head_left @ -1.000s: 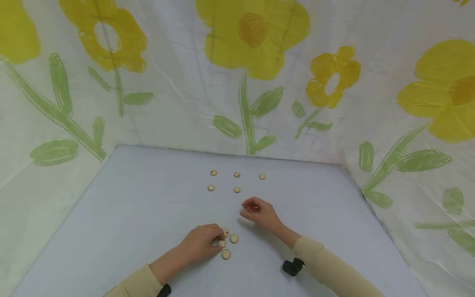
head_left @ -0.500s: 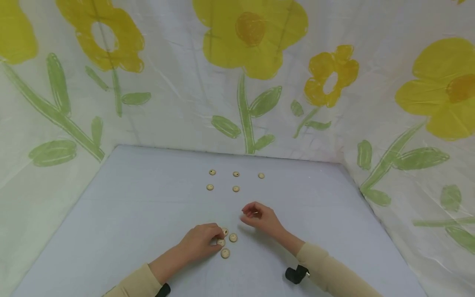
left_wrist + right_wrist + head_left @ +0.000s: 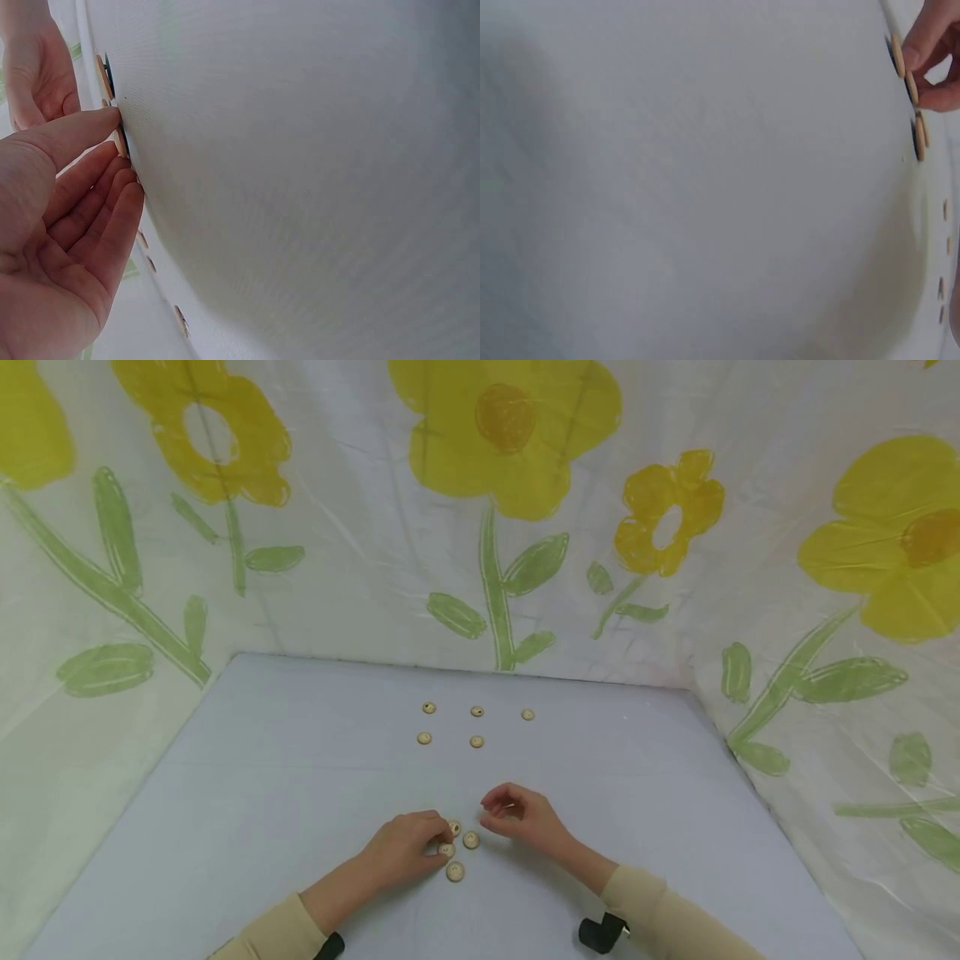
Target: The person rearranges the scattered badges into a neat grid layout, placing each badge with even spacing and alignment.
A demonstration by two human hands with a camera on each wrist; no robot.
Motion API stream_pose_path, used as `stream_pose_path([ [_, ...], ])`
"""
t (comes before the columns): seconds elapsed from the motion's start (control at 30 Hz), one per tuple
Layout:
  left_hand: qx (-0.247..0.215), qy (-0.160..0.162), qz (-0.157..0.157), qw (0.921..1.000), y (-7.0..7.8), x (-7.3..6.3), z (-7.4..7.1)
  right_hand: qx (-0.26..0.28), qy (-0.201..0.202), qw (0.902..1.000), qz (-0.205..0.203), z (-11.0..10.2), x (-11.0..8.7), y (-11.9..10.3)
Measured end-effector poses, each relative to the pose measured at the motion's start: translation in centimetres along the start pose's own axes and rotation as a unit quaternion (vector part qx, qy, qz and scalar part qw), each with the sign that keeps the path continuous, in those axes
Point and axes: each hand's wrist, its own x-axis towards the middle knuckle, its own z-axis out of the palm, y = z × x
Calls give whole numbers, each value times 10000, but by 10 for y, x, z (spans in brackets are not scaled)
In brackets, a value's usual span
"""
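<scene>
Several round wooden buttons lie close together near the front of the table. My left hand [image 3: 403,850] rests on the table and holds one button [image 3: 446,851] between thumb and fingertips; the left wrist view shows this button [image 3: 121,142] edge-on. Behind it another button [image 3: 455,827] is partly covered by the fingers. A third button [image 3: 471,840] sits just to the right, and one more button [image 3: 455,872] lies in front. My right hand [image 3: 525,818] hovers right of this group, fingers loosely bent, thumb and index apart, nothing visible between them.
Farther back, three buttons form a row, the middle button [image 3: 477,712] among them. Two more, including a left button [image 3: 424,738], lie in front of that row. A white curtain [image 3: 345,568] with yellow flowers surrounds the pale table [image 3: 300,727].
My right hand has come down and nearer, toward the front group of buttons. The left hand and all the buttons keep their places; the head view has shifted slightly.
</scene>
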Motion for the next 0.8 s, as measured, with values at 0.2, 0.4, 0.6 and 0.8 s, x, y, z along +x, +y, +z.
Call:
stream_pose_path([
  [0.2, 7, 70, 50, 10000, -1, -1, 1, 86, -117, 9999, 51, 6, -7, -4],
  [0.4, -46, 70, 53, 10000, -1, -1, 1, -92, -192, 9998, -58, 13, -14, -7],
  [0.6, -53, 43, 44, 10000, -1, -1, 0, 36, -454, 9989, -99, 18, -22, -32],
  [0.8, -30, 78, 58, 9999, -1, -1, 0, 14, -571, 9972, -473, 24, -27, -39],
])
